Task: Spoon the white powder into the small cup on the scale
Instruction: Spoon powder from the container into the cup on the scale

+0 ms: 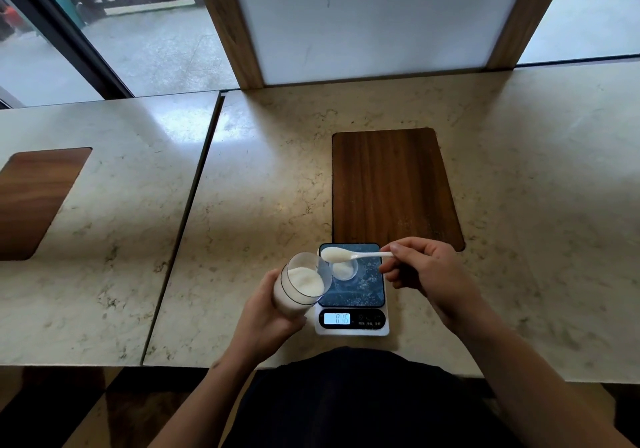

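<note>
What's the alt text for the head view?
A right hand holds a white spoon heaped with powder above a small cup on a scale reading 0.16. The left hand tilts a glass of powder beside it.

Marble-pattern countertop [519, 170], seam left of centre, two inset wood panels [391, 184] flush in it; digital scale [351, 323] sits directly on it at near edge, just below the right panel.

One scale [351, 295], one spoon [349, 255], two cups (one small [344, 270], one large [301, 283]), two wooden insets [393, 187].
</note>
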